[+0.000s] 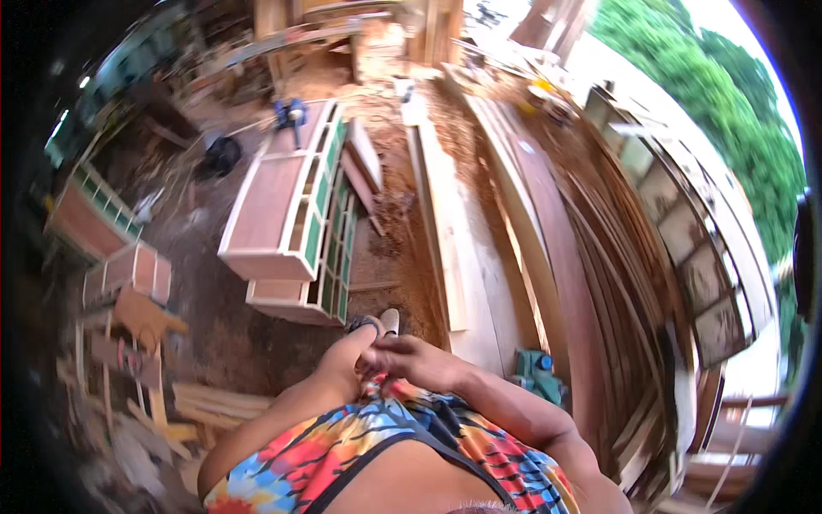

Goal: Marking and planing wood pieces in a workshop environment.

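My right hand (402, 360) is in front of my waist, fingers curled inward over my left hand (364, 360), at the multicoloured tie-dye garment (325, 437). Whatever the curled fingers may hold is hidden and blurred; my left hand's fingers are mostly covered by the right. Beyond the hands my shoes (390, 321) show on the dirt floor (274, 351).
Unfinished cabinets (265, 201) with green panels lie ahead-left, a blue tool (289, 116) on top. Long planks (445, 223) run along the right beside a teal machine (535, 377). Smaller frames (120, 274) and timber offcuts (205, 403) lie at left; sawdust and wood fill the back.
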`<state>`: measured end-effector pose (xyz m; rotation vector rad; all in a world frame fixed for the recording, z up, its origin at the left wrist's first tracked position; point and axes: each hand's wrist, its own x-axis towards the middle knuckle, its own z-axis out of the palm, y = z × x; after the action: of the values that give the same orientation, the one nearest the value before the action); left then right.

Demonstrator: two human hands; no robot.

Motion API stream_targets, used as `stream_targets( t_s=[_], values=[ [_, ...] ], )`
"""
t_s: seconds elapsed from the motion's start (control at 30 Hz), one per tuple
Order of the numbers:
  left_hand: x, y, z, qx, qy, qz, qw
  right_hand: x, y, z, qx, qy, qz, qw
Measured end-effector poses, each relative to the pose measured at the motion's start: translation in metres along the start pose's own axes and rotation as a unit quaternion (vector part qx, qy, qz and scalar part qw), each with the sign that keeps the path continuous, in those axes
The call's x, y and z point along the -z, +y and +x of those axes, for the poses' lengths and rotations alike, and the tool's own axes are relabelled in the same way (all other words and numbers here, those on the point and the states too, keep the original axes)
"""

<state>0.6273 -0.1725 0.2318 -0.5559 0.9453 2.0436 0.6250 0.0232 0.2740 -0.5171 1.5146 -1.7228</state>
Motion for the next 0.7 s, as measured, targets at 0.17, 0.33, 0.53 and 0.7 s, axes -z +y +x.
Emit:
stream_targets(
  t_s=[0.17, 0.33, 0.53, 0.7],
  values=[
    [0.006, -0.018, 0.146, -0.027, 0.162, 0.493, 0.854, 0.045, 0.031, -0.092, -0.035, 0.470, -0.311, 0.825],
    [0.019, -0.043, 0.321, -0.062, 0.139, 0.614, 0.775, 0.064, 0.116, -0.223, -0.175, 0.704, -0.311, 0.614],
    [-0.038, -0.076, 0.336, -0.142, 0.213, 0.595, 0.762, 0.026, 0.156, -0.268, -0.261, 0.709, -0.224, 0.616],
    [-0.039, -0.089, 0.342, -0.195, 0.215, 0.693, 0.660, 0.022, 0.194, -0.232, -0.215, 0.760, -0.367, 0.491]
  ],
)
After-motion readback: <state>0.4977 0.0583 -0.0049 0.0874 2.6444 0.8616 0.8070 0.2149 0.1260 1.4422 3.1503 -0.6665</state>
